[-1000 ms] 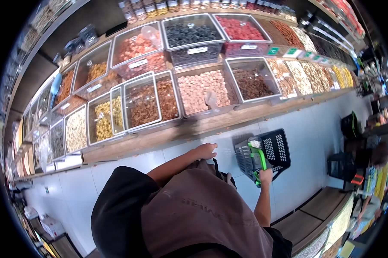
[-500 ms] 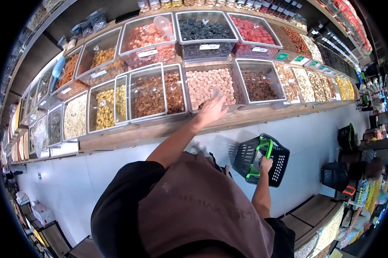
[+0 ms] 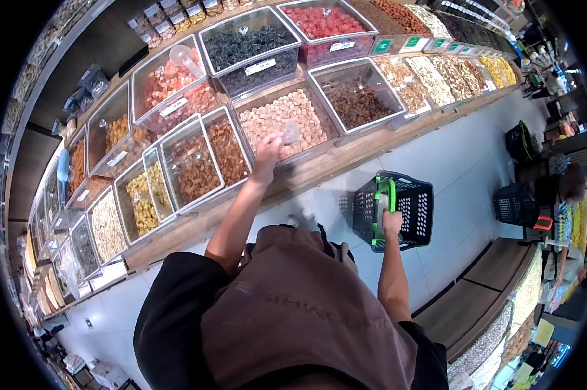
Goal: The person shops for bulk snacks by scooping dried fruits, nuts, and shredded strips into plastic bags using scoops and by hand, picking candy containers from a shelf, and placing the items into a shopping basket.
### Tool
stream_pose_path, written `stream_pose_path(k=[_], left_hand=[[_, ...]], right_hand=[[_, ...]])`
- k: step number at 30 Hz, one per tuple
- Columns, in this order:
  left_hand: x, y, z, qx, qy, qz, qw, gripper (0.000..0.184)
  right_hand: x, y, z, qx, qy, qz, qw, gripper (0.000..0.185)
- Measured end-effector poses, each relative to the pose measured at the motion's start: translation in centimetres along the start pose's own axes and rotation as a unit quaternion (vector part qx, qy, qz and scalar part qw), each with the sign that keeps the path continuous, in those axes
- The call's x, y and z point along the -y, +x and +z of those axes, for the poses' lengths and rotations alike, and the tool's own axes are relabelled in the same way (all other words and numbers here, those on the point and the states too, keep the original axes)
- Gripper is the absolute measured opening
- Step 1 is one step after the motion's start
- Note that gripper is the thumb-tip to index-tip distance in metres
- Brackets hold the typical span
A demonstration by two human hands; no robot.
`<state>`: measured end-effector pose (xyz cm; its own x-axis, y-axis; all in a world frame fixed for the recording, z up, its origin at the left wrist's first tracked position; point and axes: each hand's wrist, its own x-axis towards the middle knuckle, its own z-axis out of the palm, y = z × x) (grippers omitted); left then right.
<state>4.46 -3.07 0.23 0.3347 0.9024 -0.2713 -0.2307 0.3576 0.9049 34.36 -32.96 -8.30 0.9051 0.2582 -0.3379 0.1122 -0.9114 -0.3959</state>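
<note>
Left hand (image 3: 271, 153) is hanging at the scoop (image 3: 291, 132) in a bin (image 3: 318, 144) of pink pieces, grip unclear; right hand (image 3: 391, 223) is clasping the basket's (image 3: 421, 211) green handle (image 3: 391, 194) above the floor (image 3: 466, 188).

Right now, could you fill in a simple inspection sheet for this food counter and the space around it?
Surface: wooden ledge along the bins.
Main things: scoop in pink pieces; basket with a green handle.
Clutter: dark bags and jars behind the bins.
Hands: left hand at the scoop, grip unclear; right hand closed around the green handle.
Cables: nothing seen.
Surroundings: tiled floor, more baskets to the right.
</note>
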Motion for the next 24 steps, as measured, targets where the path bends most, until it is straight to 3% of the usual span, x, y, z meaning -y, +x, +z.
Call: stream_pose_path(k=[5, 6, 7, 8, 11, 14, 16, 17, 19, 21, 22, 24], left_hand=[[0.1, 1.4, -2.4, 0.068, 0.136, 0.116, 0.982, 0.036], [-0.1, 1.0, -2.2, 0.011, 0.343, 0.266, 0.901, 0.039], [-0.4, 0.6, -2.0, -0.047, 0.526, 0.394, 0.752, 0.041], [0.0, -0.4, -1.4, -0.089, 0.523, 0.236, 0.814, 0.043], [1.3, -4.0, -0.1, -0.036, 0.538, 0.247, 0.805, 0.04], [5.4, -9.3, 3.0, 0.042, 0.479, 0.25, 0.84, 0.039], [7.2, -12.1, 5.9, 0.068, 0.462, 0.239, 0.851, 0.039], [8.3, -12.9, 6.8, 0.144, 0.434, 0.225, 0.86, 0.039], [10.3, -13.7, 9.1, 0.271, 0.404, 0.208, 0.849, 0.039], [9.3, -11.8, 12.1, 0.302, 0.463, 0.237, 0.799, 0.041], [10.2, -11.1, 12.8, 0.336, 0.496, 0.243, 0.763, 0.052], [11.8, -11.9, 14.4, 0.354, 0.505, 0.231, 0.752, 0.059]], right_hand=[[-0.6, -0.1, 0.1, -0.005, -0.008, 0.009, 1.0, 0.044], [-0.7, -0.2, 0.0, -0.011, -0.011, 0.006, 1.0, 0.044], [-0.6, -0.2, -0.1, -0.011, -0.013, 0.002, 1.0, 0.044], [-0.6, -0.2, -0.1, -0.005, -0.009, 0.0, 1.0, 0.042], [-0.6, -2.2, -0.2, -0.015, -0.011, 0.003, 1.0, 0.039], [-1.4, -2.0, 0.2, -0.027, -0.003, -0.029, 0.999, 0.036], [-1.5, 0.7, 0.5, 0.006, 0.003, -0.063, 0.998, 0.036], [-3.7, 3.8, 2.6, 0.053, 0.007, -0.075, 0.996, 0.037], [-3.2, 3.4, 3.2, 0.036, 0.05, -0.101, 0.993, 0.035], [-2.4, 5.1, 3.4, 0.076, 0.043, -0.09, 0.992, 0.038], [-1.7, 3.7, 1.9, 0.119, 0.025, -0.068, 0.99, 0.04], [-4.2, 2.5, 3.0, 0.16, 0.096, -0.108, 0.976, 0.039]])
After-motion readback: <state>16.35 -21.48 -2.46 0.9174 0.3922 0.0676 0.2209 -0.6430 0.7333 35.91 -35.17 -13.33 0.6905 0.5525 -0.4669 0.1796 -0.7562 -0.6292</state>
